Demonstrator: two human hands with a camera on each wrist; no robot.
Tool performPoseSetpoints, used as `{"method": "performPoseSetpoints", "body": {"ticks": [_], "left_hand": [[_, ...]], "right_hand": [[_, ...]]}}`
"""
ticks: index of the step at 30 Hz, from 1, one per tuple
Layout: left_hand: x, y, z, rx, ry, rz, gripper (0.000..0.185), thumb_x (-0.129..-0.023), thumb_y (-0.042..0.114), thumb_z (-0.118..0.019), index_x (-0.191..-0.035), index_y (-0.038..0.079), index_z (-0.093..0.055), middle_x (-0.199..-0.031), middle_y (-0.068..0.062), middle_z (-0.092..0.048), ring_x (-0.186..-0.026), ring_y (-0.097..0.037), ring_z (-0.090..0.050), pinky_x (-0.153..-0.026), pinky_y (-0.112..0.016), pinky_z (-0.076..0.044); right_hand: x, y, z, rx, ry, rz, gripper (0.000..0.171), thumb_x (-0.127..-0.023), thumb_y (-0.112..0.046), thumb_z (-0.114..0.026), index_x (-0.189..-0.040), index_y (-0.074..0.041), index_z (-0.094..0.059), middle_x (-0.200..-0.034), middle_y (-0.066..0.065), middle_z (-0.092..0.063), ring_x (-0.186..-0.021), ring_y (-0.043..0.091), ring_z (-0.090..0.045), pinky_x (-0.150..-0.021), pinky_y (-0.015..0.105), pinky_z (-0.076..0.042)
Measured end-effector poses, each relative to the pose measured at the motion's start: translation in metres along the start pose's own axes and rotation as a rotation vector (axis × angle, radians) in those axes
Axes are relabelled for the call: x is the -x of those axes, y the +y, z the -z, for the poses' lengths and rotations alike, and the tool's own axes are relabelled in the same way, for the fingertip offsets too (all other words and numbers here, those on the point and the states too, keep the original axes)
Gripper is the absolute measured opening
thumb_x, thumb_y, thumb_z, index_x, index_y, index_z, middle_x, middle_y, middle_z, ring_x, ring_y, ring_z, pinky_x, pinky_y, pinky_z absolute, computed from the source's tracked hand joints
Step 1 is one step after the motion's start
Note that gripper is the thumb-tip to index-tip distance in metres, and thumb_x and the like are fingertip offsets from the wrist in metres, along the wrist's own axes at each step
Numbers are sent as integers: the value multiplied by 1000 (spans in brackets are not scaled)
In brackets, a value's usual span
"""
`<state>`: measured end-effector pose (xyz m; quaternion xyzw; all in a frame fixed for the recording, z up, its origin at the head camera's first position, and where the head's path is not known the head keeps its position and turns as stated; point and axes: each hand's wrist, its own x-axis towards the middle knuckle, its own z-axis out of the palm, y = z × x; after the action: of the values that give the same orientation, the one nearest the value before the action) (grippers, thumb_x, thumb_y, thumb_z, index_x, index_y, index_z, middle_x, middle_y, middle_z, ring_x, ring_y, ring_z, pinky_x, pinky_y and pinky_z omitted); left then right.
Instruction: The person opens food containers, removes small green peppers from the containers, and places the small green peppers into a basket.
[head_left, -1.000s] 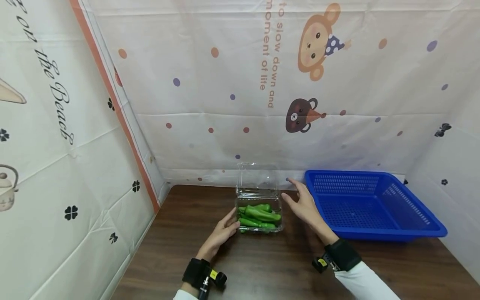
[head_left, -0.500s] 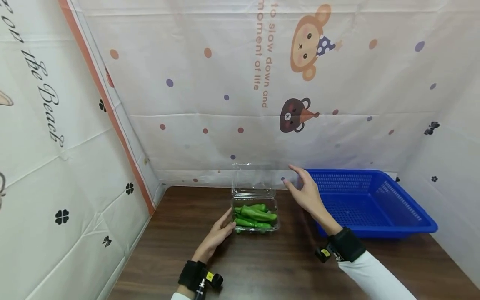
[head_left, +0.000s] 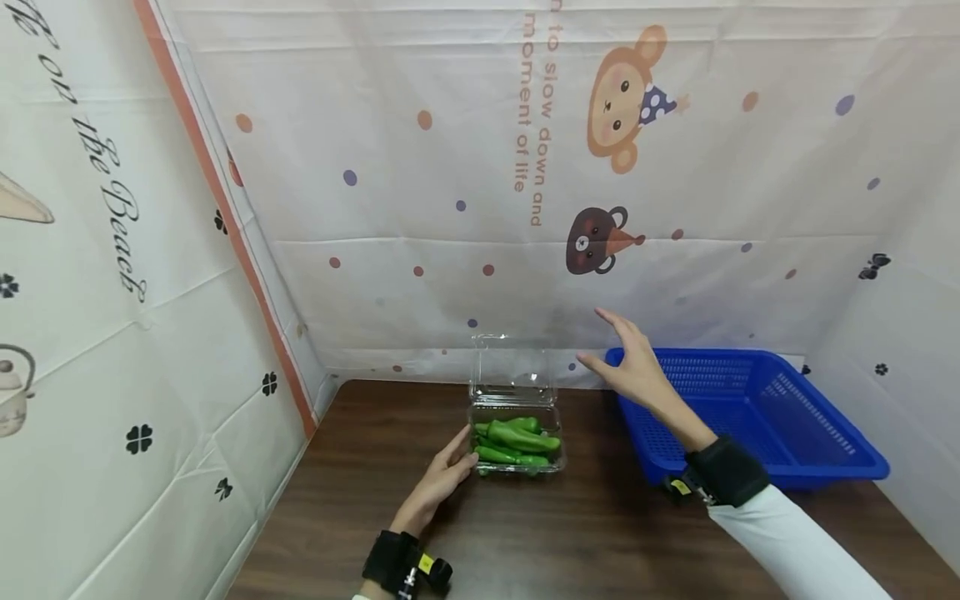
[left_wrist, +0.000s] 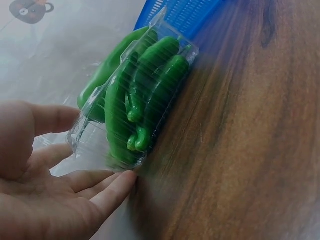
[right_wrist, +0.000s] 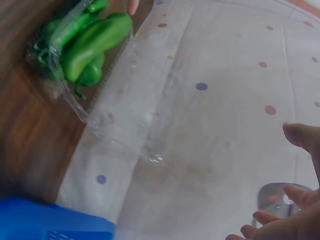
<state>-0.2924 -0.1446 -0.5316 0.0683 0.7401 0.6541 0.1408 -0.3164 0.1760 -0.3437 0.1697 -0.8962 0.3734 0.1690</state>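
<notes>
The clear plastic box [head_left: 516,440] of green peppers [head_left: 517,437] sits on the dark wooden desk [head_left: 570,533], toward its far edge and just left of the blue basket [head_left: 817,433]; its lid [head_left: 512,367] stands open and upright at the back, against the printed cloth wall [head_left: 465,167]. Nearest, the left hand [head_left: 444,477] lies low on the desk at the box's near-left corner; its fingers [left_wrist: 107,192] are straight and relaxed, the tips touching the box's side, gripping nothing; in the left wrist view the peppers [left_wrist: 145,95] show packed lengthwise behind the clear wall [left_wrist: 95,135] of the box. Farther off, the right hand [head_left: 636,367] hovers in the air to the right of the lid and above the basket's near-left corner; its fingers are spread wide and straight, holding nothing and apart from the lid; the right wrist view shows the lid [right_wrist: 135,115] hinged above the peppers [right_wrist: 90,45], with the fingertips [right_wrist: 300,136] well clear of it. Behind everything hangs the cloth with dots, a monkey and a bear.
</notes>
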Motion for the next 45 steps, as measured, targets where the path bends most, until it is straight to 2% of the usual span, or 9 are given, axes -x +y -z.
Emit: {"method": "performPoseSetpoints", "body": {"ticks": [8,18,29,37,41,45], "left_hand": [[0,-2,-8,-6,-17,2,65,-109,27,-52,-165,19,-22,-166,-30,-21,-149,-46,-34,-120,-58,-39],[4,-2,0,-22,1,2,63,-109,26,-51,-165,19,-22,-166,-29,-21,-149,-46,-35,-119,-58,-40],[3,2,3,-2,16,0,65,-108,27,-52,-165,19,-22,-166,-29,-22,-149,-46,-35,-119,-58,-40],[5,-2,1,-8,27,-5,65,-108,27,-53,-165,17,-23,-166,-30,-23,-148,-46,-36,-119,-58,-41],[5,-4,2,0,18,-7,65,-108,26,-53,-165,16,-22,-165,-32,-22,-148,-47,-36,-118,-58,-42],[2,-3,4,11,12,-23,66,-107,28,-55,-165,18,-23,-165,-31,-22,-148,-47,-35,-118,-58,-41]], "right_hand": [[-1,-4,9,33,17,40,68,-95,-20,-72,-153,0,-42,-160,31,-31,-148,52,-26,-116,75,-26],[-10,-14,6,61,-23,80,60,-96,-17,-72,-149,0,-49,-157,33,-33,-146,53,-29,-115,76,-28],[-21,-27,2,86,-97,96,57,-97,-18,-72,-147,0,-52,-153,32,-40,-143,52,-34,-114,73,-32],[-26,-31,-15,75,-163,132,50,-97,-16,-70,-143,0,-56,-146,30,-49,-136,51,-44,-110,70,-40],[-26,-34,-19,76,-208,146,47,-98,-17,-69,-141,0,-58,-143,29,-53,-135,50,-47,-110,69,-42],[-27,-34,-21,85,-217,161,46,-98,-16,-68,-140,1,-58,-141,29,-55,-134,50,-49,-109,68,-43]]}}
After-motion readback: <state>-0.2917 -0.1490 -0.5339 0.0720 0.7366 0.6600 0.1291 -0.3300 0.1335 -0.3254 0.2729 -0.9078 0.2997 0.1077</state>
